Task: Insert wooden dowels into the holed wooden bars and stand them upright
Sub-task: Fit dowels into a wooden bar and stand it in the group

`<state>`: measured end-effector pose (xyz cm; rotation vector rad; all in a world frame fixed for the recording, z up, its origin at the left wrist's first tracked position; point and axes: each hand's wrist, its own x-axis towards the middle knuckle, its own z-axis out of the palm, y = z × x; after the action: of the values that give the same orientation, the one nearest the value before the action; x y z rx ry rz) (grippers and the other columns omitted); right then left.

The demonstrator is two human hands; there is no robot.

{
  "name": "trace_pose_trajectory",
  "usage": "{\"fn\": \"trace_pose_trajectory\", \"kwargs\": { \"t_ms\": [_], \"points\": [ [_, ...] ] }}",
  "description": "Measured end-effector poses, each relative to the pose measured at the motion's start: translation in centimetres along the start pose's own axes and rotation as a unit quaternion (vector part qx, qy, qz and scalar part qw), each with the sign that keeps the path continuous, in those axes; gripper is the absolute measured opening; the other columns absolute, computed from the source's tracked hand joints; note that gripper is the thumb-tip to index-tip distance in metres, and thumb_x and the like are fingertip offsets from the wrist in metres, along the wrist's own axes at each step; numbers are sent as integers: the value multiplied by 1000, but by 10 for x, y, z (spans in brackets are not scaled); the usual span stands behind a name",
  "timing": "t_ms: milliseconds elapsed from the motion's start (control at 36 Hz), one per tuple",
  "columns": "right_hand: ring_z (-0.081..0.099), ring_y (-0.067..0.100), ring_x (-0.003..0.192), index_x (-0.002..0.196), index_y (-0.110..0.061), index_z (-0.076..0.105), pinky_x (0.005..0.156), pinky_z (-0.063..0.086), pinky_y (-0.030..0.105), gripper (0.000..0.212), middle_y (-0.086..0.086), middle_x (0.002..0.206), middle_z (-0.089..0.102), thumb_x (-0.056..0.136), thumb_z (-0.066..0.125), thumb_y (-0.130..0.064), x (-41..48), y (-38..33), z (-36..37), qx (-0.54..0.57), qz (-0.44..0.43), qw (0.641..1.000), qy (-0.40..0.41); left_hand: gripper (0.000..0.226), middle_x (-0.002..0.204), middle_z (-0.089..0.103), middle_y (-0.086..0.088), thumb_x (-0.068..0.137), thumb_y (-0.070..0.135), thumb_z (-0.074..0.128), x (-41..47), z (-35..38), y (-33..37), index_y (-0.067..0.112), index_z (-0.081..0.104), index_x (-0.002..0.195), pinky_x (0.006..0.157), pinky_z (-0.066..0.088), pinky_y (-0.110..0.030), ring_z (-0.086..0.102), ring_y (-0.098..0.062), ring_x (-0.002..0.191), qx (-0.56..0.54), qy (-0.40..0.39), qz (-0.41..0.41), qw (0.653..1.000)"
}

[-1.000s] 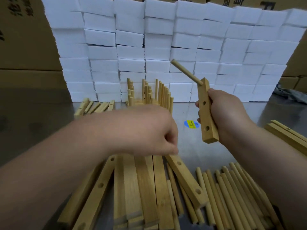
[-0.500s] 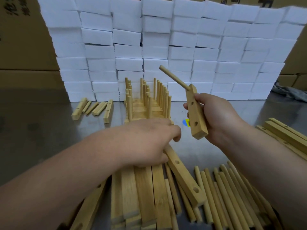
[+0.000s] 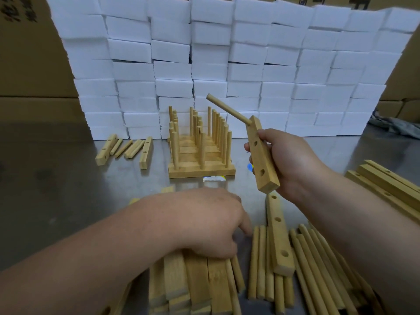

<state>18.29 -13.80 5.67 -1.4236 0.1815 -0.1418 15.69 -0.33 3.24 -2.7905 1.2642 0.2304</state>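
My right hand [image 3: 286, 160] grips a holed wooden bar [image 3: 263, 160], held tilted above the table. One dowel [image 3: 228, 110] sticks out of its top hole, pointing up and left; two lower holes are open. My left hand [image 3: 204, 223] reaches down over the loose dowels [image 3: 261, 258] near the table's front, fingers curled downward at the pile; whether it holds one is hidden. A loose holed bar [image 3: 278, 235] lies across those dowels. A row of finished bars with upright dowels [image 3: 200, 144] stands in the middle of the table.
A stack of plain wooden bars [image 3: 193, 283] lies under my left wrist. More bars [image 3: 386, 185] sit at the right edge and a few bars and dowels [image 3: 127, 148] at the back left. A wall of white foam blocks [image 3: 227, 64] closes the back.
My left hand has drawn back toward me and lowered onto the dowel pile. My right hand has shifted the bar with its dowel slightly left and down.
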Motion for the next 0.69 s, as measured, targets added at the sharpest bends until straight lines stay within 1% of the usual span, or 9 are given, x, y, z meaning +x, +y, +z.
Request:
{"fn": "trace_pose_trajectory", "kwargs": {
  "t_ms": [56,111,250,306,389,472,528,611,694],
  "points": [
    [48,14,45,70,-10,62,48,41,27,25,1,60,62,90,50,-19,0,0,0,-3,3,1000,-3,38,107,46,8,84,32,53,-1,0,3,40,53,122,92,43,-37,43,-15,110,0,-12,10,1000],
    [48,14,46,69,-9,62,47,41,25,26,2,62,61,89,51,-19,-1,0,0,-11,7,1000,-5,39,113,47,6,84,31,53,0,0,6,36,53,123,93,42,-38,42,-15,111,7,-24,22,999],
    [50,11,37,74,-6,63,37,40,17,24,-1,53,61,89,50,-19,-2,1,1,-4,20,1000,-16,36,109,49,9,81,33,56,-2,-3,8,33,56,117,89,47,-38,49,-15,105,-2,-59,20,998],
    [50,10,36,78,-5,63,36,40,17,24,-1,52,61,90,50,-20,-2,1,1,2,22,1000,-19,31,108,50,11,79,33,58,-4,-4,7,32,58,110,88,48,-37,51,-15,102,-7,-68,11,998],
    [51,10,37,82,-5,64,37,41,18,24,-2,52,62,91,50,-22,-2,1,1,3,23,1000,-19,18,103,50,11,78,28,57,-5,-3,7,30,60,96,86,48,-36,52,-14,99,-10,-55,9,998],
    [52,10,40,83,-7,63,40,41,20,22,-1,56,63,92,49,-22,-2,2,2,7,27,999,-21,12,99,48,10,79,26,56,-4,-1,10,28,60,90,85,48,-37,51,-15,96,-8,-48,10,999],
    [52,10,41,85,-8,62,43,41,22,20,0,57,63,92,49,-21,-1,3,3,9,28,999,-22,12,98,48,10,80,26,55,-4,0,10,28,59,91,85,48,-37,51,-16,95,-5,-50,10,999],
    [52,11,43,84,-8,63,45,41,24,20,0,58,63,92,49,-21,-1,3,2,7,26,999,-21,18,100,47,9,82,29,54,-3,1,8,30,55,100,87,47,-39,49,-17,99,-3,-60,-5,998],
    [51,11,44,82,-7,62,46,41,25,21,1,59,63,92,49,-21,0,3,2,7,24,999,-23,22,104,47,9,83,30,54,0,1,6,32,52,105,88,45,-38,47,-17,102,-7,-52,-10,999]
  ]
}}
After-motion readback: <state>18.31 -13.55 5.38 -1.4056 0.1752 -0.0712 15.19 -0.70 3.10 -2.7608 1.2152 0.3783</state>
